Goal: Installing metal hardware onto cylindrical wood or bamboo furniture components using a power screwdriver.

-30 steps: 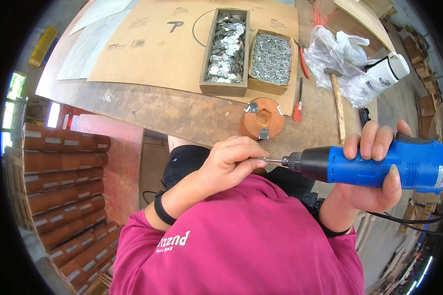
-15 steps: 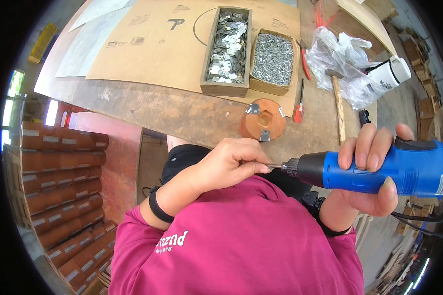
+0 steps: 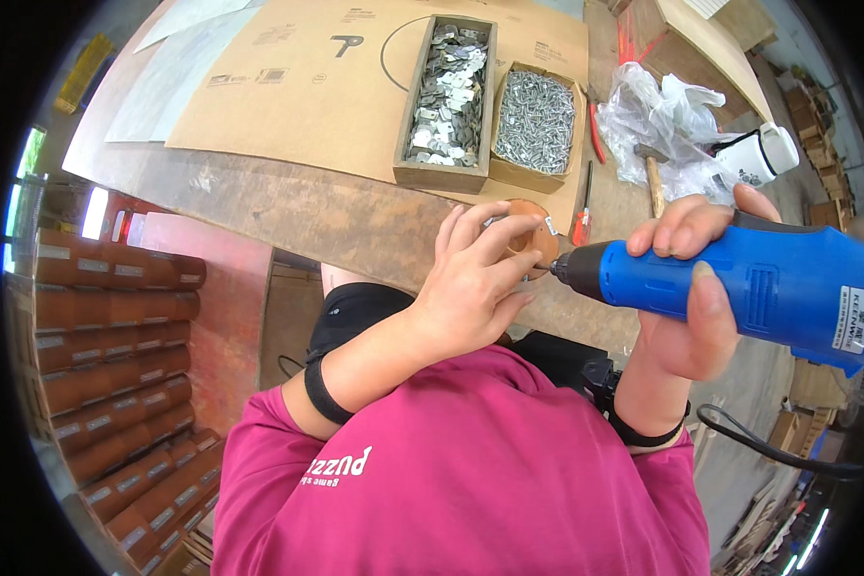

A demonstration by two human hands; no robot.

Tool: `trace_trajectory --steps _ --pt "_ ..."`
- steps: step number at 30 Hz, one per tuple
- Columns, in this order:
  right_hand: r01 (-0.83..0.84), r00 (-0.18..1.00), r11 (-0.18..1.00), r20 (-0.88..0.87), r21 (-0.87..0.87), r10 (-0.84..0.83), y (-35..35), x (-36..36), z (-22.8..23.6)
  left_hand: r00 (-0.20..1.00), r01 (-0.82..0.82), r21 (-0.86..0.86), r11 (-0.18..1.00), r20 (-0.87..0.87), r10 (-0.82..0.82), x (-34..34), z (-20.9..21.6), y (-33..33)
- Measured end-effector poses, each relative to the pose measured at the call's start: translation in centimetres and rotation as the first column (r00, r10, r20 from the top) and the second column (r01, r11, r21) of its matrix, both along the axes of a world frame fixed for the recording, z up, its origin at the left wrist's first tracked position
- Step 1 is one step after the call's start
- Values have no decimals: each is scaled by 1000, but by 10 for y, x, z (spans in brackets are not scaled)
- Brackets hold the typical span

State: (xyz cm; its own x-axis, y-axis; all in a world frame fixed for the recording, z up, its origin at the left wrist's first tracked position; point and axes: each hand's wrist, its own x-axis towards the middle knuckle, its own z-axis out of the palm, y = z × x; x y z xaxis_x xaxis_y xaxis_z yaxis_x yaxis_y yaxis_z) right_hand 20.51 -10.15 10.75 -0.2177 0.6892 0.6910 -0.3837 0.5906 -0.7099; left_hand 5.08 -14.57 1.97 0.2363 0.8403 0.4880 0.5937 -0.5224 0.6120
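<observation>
My right hand grips a blue electric screwdriver with a black nose. Its tip points left and reaches the near right side of a round reddish-brown wooden disc on the table. Over that disc spreads my left hand, fingers apart, fingertips at or just above its surface. A small metal plate shows at the disc's right edge. My left hand covers much of the disc. Whether the bit touches a screw there is too small to tell.
Behind the disc stand a wooden tray of metal plates and a cardboard box of screws. To their right lie a red-handled screwdriver, a hammer, plastic bags and a white bottle.
The electric screwdriver's tip has moved away from my left fingers, up to the disc. My left hand has let go of the bit end, spread its fingers and moved over the disc.
</observation>
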Motion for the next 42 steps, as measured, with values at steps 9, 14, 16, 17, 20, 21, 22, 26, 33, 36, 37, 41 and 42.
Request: trace_trajectory --steps 9,14,16,17,20,21,22,26,33,36,37,41,42 --pt "124 986 990 120 -64 -116 -5 -14 0 1000 7 -82 997 21 -6 -4 -17 -4" --pt "119 978 992 177 -47 -109 -4 -15 2 999 3 -79 997 32 -1 -5 -17 -4" --pt "107 978 994 184 -35 -99 -3 -15 2 999 11 -82 997 39 -8 -6 -17 -4" --pt "96 978 995 189 -25 -90 -2 -15 2 999 20 -86 996 45 -16 -6 -17 -3" --pt "92 979 995 188 -40 -82 -1 -16 2 998 34 -94 995 58 -29 -7 -18 -2" --pt "91 978 995 190 -39 -82 -1 -16 2 998 34 -93 995 59 -28 -6 -19 -2" --pt "89 979 996 186 -28 -82 0 -16 1 997 35 -96 995 72 -28 -6 -20 -2" --pt "80 979 996 190 -27 -74 0 -15 1 997 34 -107 994 77 -26 -6 -19 -1" --pt "66 978 997 199 -33 -58 0 -17 -2 996 40 -118 992 80 -30 -6 -21 -1" --pt "71 953 997 295 19 -74 2 -16 -3 998 15 -110 994 59 -9 -5 -20 0" --pt "66 961 998 271 -11 -60 2 -19 -3 999 -13 -104 994 51 19 -4 -20 1" --pt "89 972 992 224 -85 -68 2 -22 -6 998 -58 -60 997 15 59 -1 -25 7" --pt "88 972 993 224 -84 -68 2 -23 -6 998 -59 -59 997 15 60 -1 -28 10"
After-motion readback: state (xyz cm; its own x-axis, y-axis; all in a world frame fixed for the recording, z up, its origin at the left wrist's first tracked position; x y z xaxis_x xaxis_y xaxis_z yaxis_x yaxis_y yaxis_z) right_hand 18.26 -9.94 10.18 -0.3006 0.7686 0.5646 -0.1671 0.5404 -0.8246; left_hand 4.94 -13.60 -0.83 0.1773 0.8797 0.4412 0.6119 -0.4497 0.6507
